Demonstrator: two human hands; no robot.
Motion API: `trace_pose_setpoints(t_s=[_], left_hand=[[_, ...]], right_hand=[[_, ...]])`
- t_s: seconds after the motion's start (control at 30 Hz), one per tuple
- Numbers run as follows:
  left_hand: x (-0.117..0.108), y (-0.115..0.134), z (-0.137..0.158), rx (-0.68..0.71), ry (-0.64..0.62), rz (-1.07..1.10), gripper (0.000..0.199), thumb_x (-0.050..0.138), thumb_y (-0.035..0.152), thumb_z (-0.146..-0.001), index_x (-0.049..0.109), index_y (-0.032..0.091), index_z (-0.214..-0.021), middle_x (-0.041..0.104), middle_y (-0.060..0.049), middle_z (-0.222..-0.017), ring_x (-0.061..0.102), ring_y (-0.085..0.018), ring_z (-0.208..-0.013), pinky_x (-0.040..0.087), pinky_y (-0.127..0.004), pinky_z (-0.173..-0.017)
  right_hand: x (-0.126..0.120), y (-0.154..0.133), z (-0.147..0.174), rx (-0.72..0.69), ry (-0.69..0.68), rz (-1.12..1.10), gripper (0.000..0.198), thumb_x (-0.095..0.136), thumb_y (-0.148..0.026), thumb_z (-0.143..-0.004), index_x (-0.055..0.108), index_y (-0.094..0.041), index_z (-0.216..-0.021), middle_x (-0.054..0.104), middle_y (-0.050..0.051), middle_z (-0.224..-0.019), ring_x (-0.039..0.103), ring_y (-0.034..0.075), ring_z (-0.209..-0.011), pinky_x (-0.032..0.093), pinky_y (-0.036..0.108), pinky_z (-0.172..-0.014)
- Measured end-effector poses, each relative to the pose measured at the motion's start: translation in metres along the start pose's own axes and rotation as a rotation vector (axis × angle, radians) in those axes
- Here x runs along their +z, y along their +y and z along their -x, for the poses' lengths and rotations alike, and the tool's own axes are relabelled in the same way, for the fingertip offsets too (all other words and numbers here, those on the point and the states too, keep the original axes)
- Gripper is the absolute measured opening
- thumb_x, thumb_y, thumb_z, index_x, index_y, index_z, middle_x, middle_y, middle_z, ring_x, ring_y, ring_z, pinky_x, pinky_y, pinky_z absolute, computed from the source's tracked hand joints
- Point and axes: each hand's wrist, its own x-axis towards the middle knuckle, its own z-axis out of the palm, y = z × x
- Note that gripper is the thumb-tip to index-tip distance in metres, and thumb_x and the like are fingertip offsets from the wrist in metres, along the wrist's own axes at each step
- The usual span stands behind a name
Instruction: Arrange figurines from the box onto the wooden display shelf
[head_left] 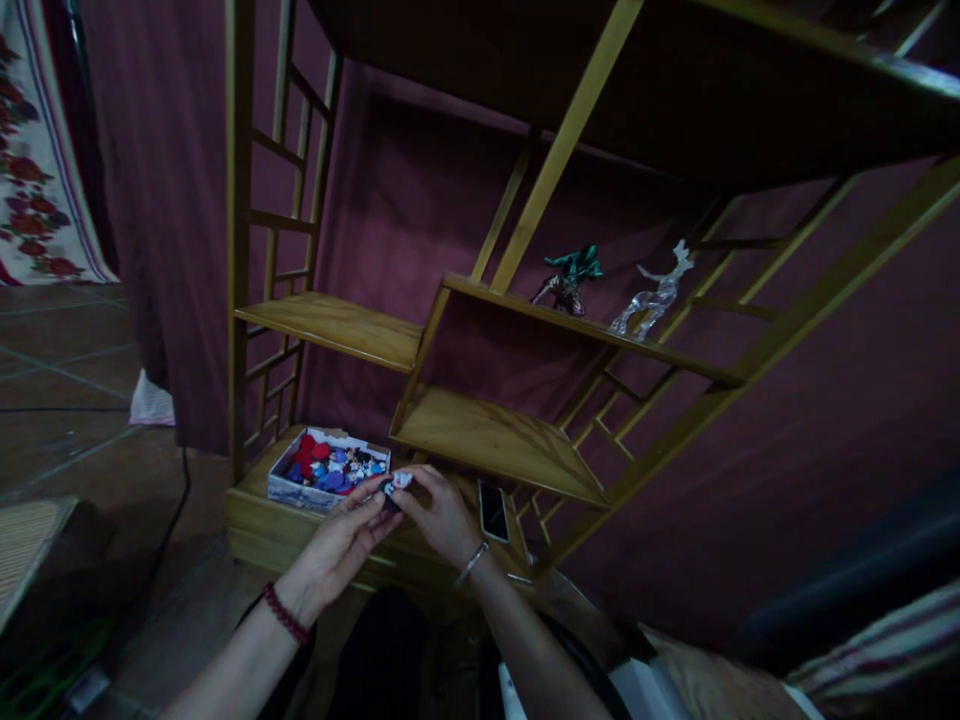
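Both hands meet in front of the low shelf around a small black-and-white figurine (390,488); its exact kind is too small to make out. My left hand (349,540), with a dark red bead bracelet at the wrist, pinches its dark lower part. On the white upper part are the fingertips of my right hand (442,515), which has a silver bangle. Just beyond my left hand stands an open cardboard box (300,493) filled with small red, blue, purple and white pieces.
A phone (493,511) lies on the low shelf, right of my hands. Higher up, a green-and-dark figurine (571,277) and a clear deer figurine (656,293) stand on a wooden shelf (495,440) unit. A cable (180,510) runs across the tiled floor at left.
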Motion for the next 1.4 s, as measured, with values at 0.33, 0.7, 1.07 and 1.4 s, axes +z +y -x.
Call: trace_pose_setpoints(t_s=[0.33,0.7,1.07,1.4], left_hand=[[0.005,0.001,0.017,0.041,-0.023,-0.035,0.024,0.062,0.005,-0.071,0.062,0.012,-0.093,0.065,-0.007,-0.093,0.061,-0.014,-0.082,0.047,-0.033,-0.085],[0.011,0.005,0.046,0.094,-0.058,-0.113,0.024,0.064,0.007,-0.070,0.060,0.013,-0.093,0.065,-0.007,-0.093,0.061,-0.014,-0.082,0.048,-0.032,-0.084],[0.021,0.008,0.059,0.050,-0.049,-0.038,0.017,0.055,0.001,-0.075,0.059,0.010,-0.089,0.066,-0.009,-0.089,0.063,-0.017,-0.084,0.049,-0.033,-0.084],[0.024,0.003,0.051,0.076,-0.084,-0.058,0.016,0.059,0.002,-0.072,0.059,0.011,-0.085,0.067,-0.008,-0.085,0.064,-0.019,-0.085,0.051,-0.030,-0.080]], right_hand=[[0.003,-0.008,0.009,-0.029,0.036,-0.060,0.015,0.056,-0.025,-0.079,0.061,-0.018,-0.091,0.060,0.004,-0.092,0.056,0.014,-0.087,0.045,0.027,-0.080],[0.007,-0.030,0.026,-0.047,0.047,-0.081,0.013,0.055,-0.024,-0.079,0.060,-0.017,-0.088,0.059,0.004,-0.092,0.057,0.012,-0.083,0.047,0.024,-0.075],[0.002,-0.041,0.039,-0.058,0.043,-0.089,0.023,0.053,-0.028,-0.078,0.057,-0.019,-0.100,0.061,0.003,-0.094,0.058,0.013,-0.083,0.048,0.024,-0.075],[-0.007,-0.047,0.042,-0.055,0.043,0.003,0.026,0.059,-0.029,-0.074,0.058,-0.018,-0.097,0.060,0.001,-0.088,0.055,0.013,-0.078,0.046,0.025,-0.072]])
